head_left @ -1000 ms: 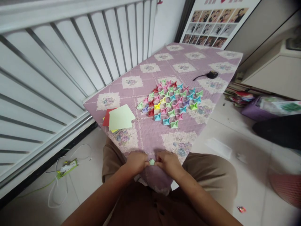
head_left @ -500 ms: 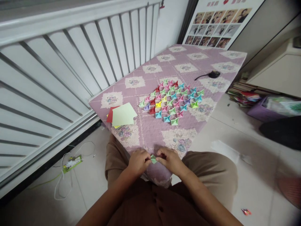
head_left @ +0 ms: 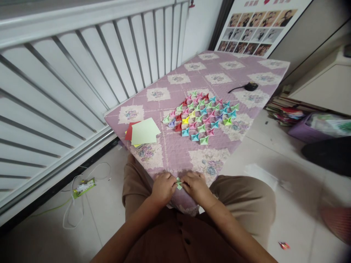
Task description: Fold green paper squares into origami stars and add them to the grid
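Note:
Between my hands, at the near corner of the table, is a small light-green folded paper piece (head_left: 179,183). My left hand (head_left: 165,188) pinches its left side and my right hand (head_left: 196,185) pinches its right side. Fingertips cover both edges of the paper. Farther up the table stand rows of small folded paper pieces (head_left: 201,128) in green, pink, red, blue, yellow and purple. Left of them lies a loose stack of paper sheets (head_left: 145,131), pale green on top, with red and yellow showing beneath.
A purple flowered cloth covers the table (head_left: 175,157), its left edge along a white radiator (head_left: 134,54). A black object with a cord (head_left: 251,86) lies toward the far right. On the floor are a power strip (head_left: 84,187) and a purple bin (head_left: 304,128).
Both hands now press closer around the green paper piece, whose outline looks narrower in the middle. The view has shifted slightly; the other paper pieces stay put.

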Available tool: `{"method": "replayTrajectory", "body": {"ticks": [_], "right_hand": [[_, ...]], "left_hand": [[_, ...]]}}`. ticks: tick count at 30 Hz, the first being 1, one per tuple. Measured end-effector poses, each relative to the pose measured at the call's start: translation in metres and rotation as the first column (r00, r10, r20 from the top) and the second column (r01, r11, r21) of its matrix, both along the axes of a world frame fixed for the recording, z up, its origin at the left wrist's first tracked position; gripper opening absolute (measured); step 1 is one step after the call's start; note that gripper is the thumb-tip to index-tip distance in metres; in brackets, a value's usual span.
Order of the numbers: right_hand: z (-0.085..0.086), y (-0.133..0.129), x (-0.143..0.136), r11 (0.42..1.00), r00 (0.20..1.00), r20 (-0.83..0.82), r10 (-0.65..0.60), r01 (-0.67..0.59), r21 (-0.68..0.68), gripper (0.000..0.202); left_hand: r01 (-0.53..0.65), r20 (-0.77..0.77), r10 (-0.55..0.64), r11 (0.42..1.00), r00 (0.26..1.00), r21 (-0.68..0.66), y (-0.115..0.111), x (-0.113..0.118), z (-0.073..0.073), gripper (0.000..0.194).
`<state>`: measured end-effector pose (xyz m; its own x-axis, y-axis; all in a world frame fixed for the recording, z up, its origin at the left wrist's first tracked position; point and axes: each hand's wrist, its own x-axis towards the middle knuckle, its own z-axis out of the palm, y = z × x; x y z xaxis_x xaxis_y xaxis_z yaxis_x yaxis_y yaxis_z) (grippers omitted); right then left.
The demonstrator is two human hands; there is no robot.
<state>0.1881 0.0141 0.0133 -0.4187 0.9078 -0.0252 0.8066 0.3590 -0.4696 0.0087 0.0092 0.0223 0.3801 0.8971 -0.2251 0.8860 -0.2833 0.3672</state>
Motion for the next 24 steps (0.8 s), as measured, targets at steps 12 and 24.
{"method": "replayTrajectory", "body": {"ticks": [12, 24], "right_hand": [[0.007, 0.017, 0.002, 0.997, 0.863, -0.506, 0.005, -0.043, -0.062, 0.015], [0.035, 0.014, 0.000, 0.995, 0.754, -0.652, -0.088, 0.040, -0.088, 0.018]], "left_hand": [[-0.163, 0.556, 0.102, 0.985, 0.825, 0.061, 0.011, -0.010, 0.002, 0.014], [-0.403, 0.808, 0.278, 0.913, 0.519, -0.055, 0.004, -0.001, 0.018, 0.009]]}}
